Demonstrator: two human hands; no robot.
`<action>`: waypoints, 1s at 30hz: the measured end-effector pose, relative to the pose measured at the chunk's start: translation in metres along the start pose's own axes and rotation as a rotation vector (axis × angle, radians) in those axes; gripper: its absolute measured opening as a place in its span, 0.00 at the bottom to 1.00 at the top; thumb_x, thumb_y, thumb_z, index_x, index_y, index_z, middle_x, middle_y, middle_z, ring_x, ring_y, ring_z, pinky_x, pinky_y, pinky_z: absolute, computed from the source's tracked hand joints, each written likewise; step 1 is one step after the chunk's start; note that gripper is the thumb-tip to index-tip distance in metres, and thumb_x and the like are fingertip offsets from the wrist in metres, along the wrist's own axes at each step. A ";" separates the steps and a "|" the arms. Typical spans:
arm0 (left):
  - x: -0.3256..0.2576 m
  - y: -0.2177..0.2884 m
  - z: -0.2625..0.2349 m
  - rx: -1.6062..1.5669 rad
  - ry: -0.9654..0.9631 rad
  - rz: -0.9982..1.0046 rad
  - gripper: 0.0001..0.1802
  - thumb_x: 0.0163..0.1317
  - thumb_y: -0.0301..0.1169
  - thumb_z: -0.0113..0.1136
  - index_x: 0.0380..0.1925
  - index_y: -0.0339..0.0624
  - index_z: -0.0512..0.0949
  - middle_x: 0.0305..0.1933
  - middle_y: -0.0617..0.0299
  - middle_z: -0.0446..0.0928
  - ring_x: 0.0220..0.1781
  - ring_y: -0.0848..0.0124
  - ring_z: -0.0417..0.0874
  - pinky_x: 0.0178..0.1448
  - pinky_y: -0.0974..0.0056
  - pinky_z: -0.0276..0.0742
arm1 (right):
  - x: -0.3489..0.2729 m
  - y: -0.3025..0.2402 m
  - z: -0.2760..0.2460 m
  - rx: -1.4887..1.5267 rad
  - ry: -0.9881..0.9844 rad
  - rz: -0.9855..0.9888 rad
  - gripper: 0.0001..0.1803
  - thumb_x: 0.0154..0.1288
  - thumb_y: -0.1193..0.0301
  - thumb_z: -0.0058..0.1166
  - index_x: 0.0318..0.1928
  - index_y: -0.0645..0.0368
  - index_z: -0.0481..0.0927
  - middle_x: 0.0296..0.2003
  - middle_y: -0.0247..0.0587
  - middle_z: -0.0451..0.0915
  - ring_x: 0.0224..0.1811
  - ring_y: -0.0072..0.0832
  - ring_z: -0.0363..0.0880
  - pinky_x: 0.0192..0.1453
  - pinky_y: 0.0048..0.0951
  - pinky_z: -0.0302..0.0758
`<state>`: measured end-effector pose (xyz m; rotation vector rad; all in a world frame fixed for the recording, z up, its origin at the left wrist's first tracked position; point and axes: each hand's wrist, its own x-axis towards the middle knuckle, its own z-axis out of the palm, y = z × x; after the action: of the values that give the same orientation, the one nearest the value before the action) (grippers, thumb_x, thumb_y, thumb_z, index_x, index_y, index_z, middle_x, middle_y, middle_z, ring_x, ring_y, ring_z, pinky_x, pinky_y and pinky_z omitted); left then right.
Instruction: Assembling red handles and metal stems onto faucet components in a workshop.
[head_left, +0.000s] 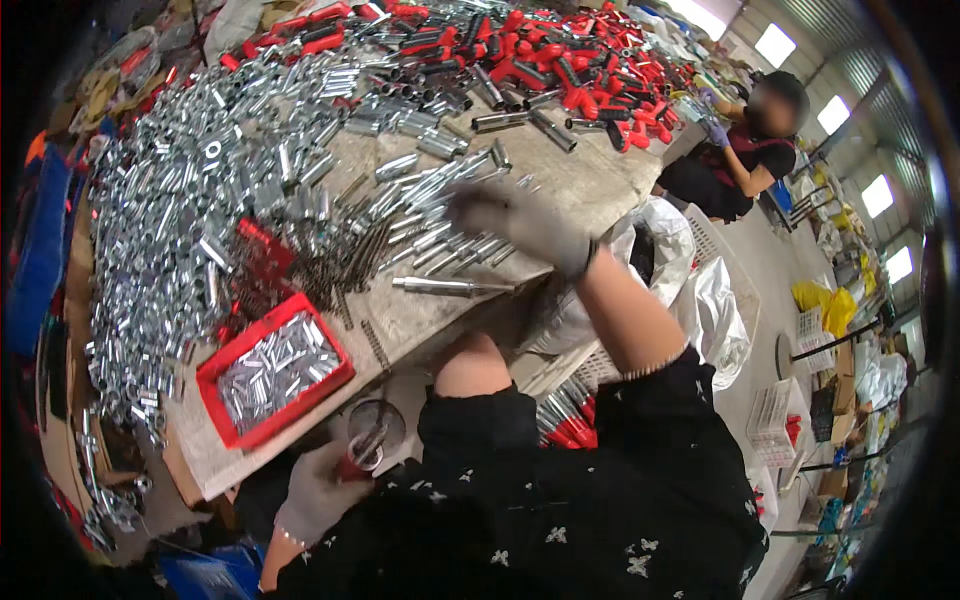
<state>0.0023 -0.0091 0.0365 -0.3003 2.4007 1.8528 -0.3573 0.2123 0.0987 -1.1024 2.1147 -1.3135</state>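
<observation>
My right hand (520, 222), in a grey work glove, is blurred with motion over a spread of shiny metal tubes (440, 235) on the worn worktable (590, 180); whether it holds anything I cannot tell. A single longer metal rod (450, 287) lies just below it near the table edge. My left hand (318, 490), also gloved, is low beneath the table edge, closed on a small red-and-metal part (362, 452). A red tray (272, 368) filled with short metal sleeves sits on the table corner near that hand.
Heaps of metal tubes (190, 200) cover the table's left side. Red-handled tools (560, 50) pile at the far end. A seated person (745, 150) in purple gloves works there. White sacks (700, 290) and baskets (775, 420) stand on the floor to the right.
</observation>
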 end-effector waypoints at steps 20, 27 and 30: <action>0.004 -0.039 -0.061 -0.478 0.310 -0.270 0.26 0.64 0.39 0.60 0.59 0.40 0.72 0.37 0.55 0.81 0.27 0.70 0.77 0.30 0.66 0.74 | 0.178 0.249 -0.354 -0.603 0.799 0.575 0.49 0.53 0.47 0.68 0.73 0.50 0.64 0.63 0.54 0.75 0.66 0.43 0.75 0.70 0.41 0.69; 0.018 -0.039 -0.052 -0.553 0.405 -0.247 0.30 0.66 0.47 0.57 0.59 0.34 0.72 0.35 0.50 0.83 0.21 0.69 0.77 0.24 0.66 0.72 | 0.269 0.206 -0.305 -0.681 0.253 0.271 0.32 0.56 0.54 0.62 0.59 0.59 0.79 0.50 0.51 0.83 0.51 0.40 0.82 0.59 0.37 0.75; 0.010 -0.031 -0.048 -0.594 0.432 -0.231 0.32 0.67 0.50 0.55 0.58 0.32 0.72 0.35 0.47 0.84 0.18 0.69 0.77 0.22 0.66 0.71 | 0.281 0.161 -0.248 -0.667 0.174 0.240 0.31 0.56 0.54 0.62 0.57 0.60 0.79 0.49 0.52 0.83 0.51 0.43 0.82 0.60 0.40 0.74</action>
<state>0.0015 -0.0637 0.0175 -1.0667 1.8317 2.5382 -0.7626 0.1636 0.0888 -0.9359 2.8159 -0.6140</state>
